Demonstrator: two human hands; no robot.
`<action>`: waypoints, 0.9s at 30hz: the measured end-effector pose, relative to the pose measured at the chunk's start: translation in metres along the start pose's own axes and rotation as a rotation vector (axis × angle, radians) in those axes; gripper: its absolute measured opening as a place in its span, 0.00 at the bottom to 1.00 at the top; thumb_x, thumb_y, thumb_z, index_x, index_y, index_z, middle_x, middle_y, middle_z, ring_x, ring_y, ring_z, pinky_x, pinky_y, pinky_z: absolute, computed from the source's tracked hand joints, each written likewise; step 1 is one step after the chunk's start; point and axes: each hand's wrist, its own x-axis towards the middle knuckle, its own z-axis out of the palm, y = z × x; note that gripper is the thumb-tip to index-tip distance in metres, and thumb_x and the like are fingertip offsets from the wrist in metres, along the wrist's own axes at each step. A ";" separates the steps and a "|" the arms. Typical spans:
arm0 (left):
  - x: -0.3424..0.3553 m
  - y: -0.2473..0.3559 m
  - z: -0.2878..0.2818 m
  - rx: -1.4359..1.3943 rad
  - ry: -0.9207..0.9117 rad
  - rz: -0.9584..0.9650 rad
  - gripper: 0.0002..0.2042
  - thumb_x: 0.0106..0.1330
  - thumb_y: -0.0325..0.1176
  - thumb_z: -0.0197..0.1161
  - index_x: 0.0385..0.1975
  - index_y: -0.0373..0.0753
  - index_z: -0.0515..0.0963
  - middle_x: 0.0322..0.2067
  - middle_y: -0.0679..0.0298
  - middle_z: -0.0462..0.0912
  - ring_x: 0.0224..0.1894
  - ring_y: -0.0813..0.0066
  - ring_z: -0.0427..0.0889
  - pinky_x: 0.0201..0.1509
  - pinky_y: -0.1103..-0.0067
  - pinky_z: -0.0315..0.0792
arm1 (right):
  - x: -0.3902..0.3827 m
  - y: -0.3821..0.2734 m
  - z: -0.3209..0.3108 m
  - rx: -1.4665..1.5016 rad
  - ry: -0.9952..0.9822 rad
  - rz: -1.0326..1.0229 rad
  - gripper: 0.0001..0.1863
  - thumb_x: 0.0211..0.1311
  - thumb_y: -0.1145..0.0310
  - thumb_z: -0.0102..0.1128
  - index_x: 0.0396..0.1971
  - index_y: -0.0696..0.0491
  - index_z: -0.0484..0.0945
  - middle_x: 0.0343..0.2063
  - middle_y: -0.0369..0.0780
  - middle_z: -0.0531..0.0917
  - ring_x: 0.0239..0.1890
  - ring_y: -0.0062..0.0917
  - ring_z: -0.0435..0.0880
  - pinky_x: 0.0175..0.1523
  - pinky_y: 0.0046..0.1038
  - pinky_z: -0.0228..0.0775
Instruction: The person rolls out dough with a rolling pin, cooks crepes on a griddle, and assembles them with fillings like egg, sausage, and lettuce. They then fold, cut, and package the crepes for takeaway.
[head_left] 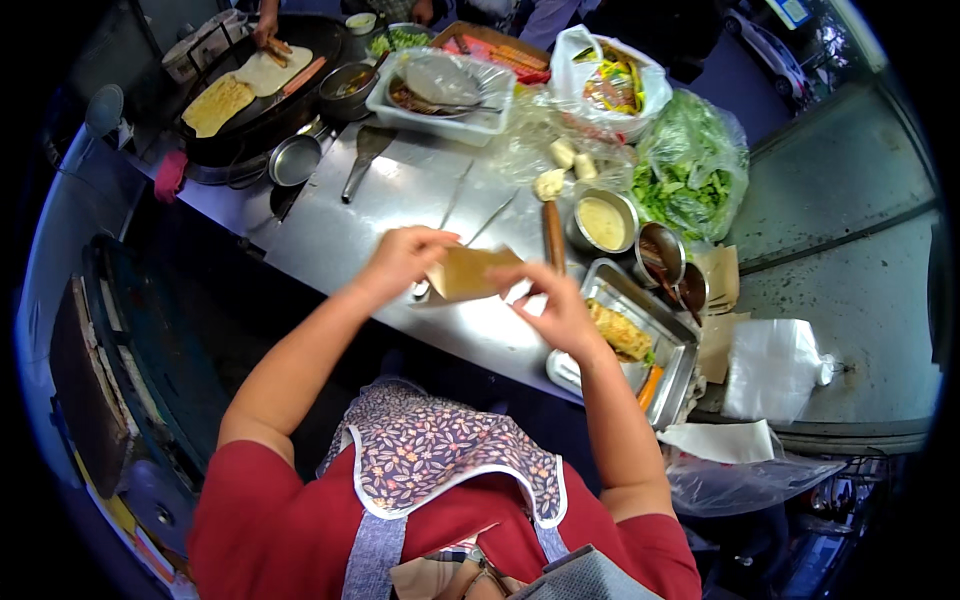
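Between my two hands, above the metal worktop, is a small brown paper bag. My left hand pinches its left edge. The fingers of my right hand are closed at its right edge, partly smeared by motion. Close to my right wrist, a metal tray holds a filled, browned pancake roll with bits of green and an orange-handled tool. Beyond my hands lie two thin metal utensils and a wooden-handled tool.
Pots of pale sauce and dark sauce stand by the tray. Behind them are bagged lettuce and a plastic tub. A spatula lies left. At the far-left griddle, another person's hand touches food on flatbread.
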 end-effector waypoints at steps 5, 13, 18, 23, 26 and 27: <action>-0.026 -0.073 -0.118 0.005 0.265 -0.176 0.11 0.73 0.32 0.61 0.47 0.34 0.86 0.25 0.66 0.86 0.20 0.84 0.77 0.23 0.82 0.72 | 0.097 0.076 0.126 -0.402 0.307 0.575 0.53 0.53 0.37 0.70 0.68 0.53 0.55 0.58 0.53 0.72 0.58 0.47 0.73 0.57 0.47 0.72; -0.046 -0.104 -0.163 0.028 0.278 -0.165 0.11 0.72 0.31 0.62 0.44 0.31 0.86 0.27 0.62 0.86 0.20 0.82 0.79 0.23 0.82 0.71 | 0.110 0.090 0.197 -0.466 0.251 0.870 0.62 0.54 0.60 0.67 0.78 0.51 0.29 0.54 0.58 0.69 0.49 0.52 0.78 0.52 0.45 0.77; -0.014 -0.096 -0.148 0.129 0.219 -0.063 0.11 0.72 0.32 0.62 0.45 0.34 0.87 0.24 0.62 0.83 0.19 0.80 0.78 0.23 0.79 0.70 | 0.008 0.094 0.158 -0.512 0.268 0.740 0.52 0.59 0.64 0.60 0.77 0.54 0.36 0.47 0.57 0.75 0.39 0.50 0.82 0.47 0.44 0.77; 0.019 -0.059 -0.101 0.200 0.075 0.125 0.10 0.71 0.30 0.62 0.47 0.38 0.87 0.22 0.64 0.78 0.18 0.79 0.76 0.24 0.78 0.69 | -0.138 0.034 0.090 -0.041 0.440 0.869 0.39 0.65 0.63 0.60 0.72 0.52 0.51 0.40 0.48 0.79 0.29 0.35 0.80 0.34 0.33 0.73; 0.030 -0.046 -0.069 0.216 -0.005 0.188 0.10 0.71 0.30 0.63 0.47 0.37 0.87 0.22 0.65 0.77 0.18 0.80 0.75 0.23 0.78 0.69 | -0.223 0.002 0.053 0.382 0.622 0.976 0.32 0.69 0.62 0.59 0.69 0.52 0.60 0.35 0.44 0.81 0.23 0.26 0.78 0.27 0.26 0.70; 0.034 -0.043 -0.056 0.213 -0.018 0.216 0.10 0.71 0.30 0.63 0.47 0.37 0.87 0.22 0.65 0.76 0.18 0.80 0.75 0.23 0.78 0.69 | -0.247 -0.004 0.039 0.499 0.659 1.012 0.30 0.70 0.62 0.59 0.68 0.51 0.63 0.34 0.42 0.82 0.21 0.23 0.78 0.25 0.24 0.69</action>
